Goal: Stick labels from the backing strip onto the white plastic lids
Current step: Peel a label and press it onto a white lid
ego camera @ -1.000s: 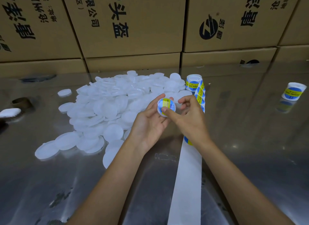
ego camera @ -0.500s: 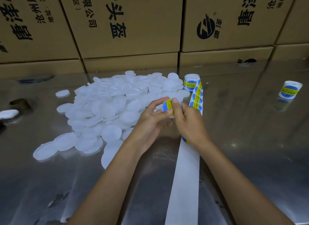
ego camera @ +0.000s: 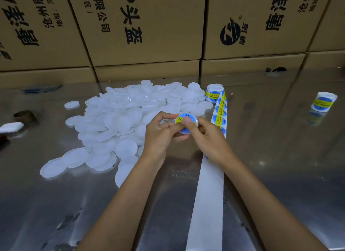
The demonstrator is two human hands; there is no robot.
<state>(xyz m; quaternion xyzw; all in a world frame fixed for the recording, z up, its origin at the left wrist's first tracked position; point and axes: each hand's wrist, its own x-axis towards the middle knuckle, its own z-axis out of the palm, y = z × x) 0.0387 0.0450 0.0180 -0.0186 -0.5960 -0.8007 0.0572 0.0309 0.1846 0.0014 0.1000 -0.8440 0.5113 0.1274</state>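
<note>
Pressing label (ego camera: 182, 120) onto lid (ego camera: 194, 122), both hands (ego camera: 158, 136) (ego camera: 209, 138) gripping.

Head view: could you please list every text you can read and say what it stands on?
"P头盔", sideways: middle brown cardboard box.
"有限公司", sideways: the same box.
"SOLD", rest covered: round blue-and-yellow label on the held white plastic lid.
Characters on the right brown cardboard box and print on the white backing strip labels: too unclear to read.

Hidden and cut-off parts

Both thumbs cover much of the label (ego camera: 183, 120); the backing strip (ego camera: 207, 198) apparently leaves the near edge.
</note>
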